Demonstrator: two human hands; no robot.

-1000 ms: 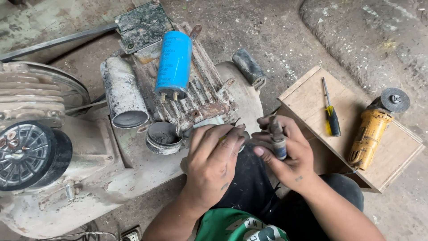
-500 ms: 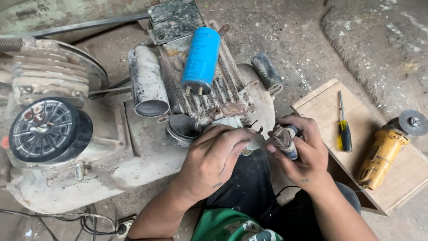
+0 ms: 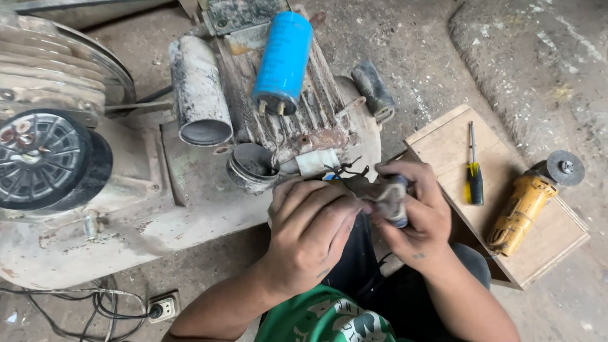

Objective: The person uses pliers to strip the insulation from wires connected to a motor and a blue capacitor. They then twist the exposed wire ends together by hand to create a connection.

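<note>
Rough concrete floor [image 3: 538, 57], dusty and stained, carried a grimy compressor tank [image 3: 158, 215], taken as landmark. On top of the tank: ribbed motor [image 3: 316, 120] bearing a blue cylindrical capacitor [image 3: 283, 60]; a grey cylinder [image 3: 197, 88] lay just beside the capacitor. At the tank's near edge, my left hand [image 3: 310, 237] and my right hand [image 3: 415, 212] met, touching. My right fingers were wrapped closed around a small dark cylindrical part [image 3: 394, 201]; my left fingers were curled over its end, though how firmly I cannot tell. Well to the right of the tank: wooden board [image 3: 443, 149] with a yellow-handled screwdriver [image 3: 474, 168] and a yellow angle grinder [image 3: 529, 199].
</note>
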